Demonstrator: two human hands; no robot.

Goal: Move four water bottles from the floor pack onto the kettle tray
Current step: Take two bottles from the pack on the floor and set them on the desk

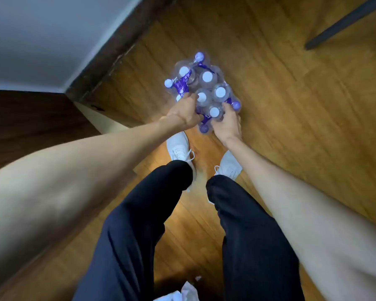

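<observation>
A shrink-wrapped pack of water bottles (201,88) stands on the wooden floor just ahead of my feet. The bottles are clear with white caps and purple labels; several caps show from above. My left hand (186,112) grips the pack's near left side, fingers curled into the wrap beside a bottle. My right hand (227,122) holds the near right side, fingers around the bottle with the cap at its thumb. No kettle tray is in view.
A dark wooden cabinet or desk (109,68) with a pale top rises on the left, close to the pack. A dark slanted furniture leg (343,22) crosses the upper right. My white shoes (179,148) stand right behind the pack. Crumpled white material (182,294) lies by the bottom edge.
</observation>
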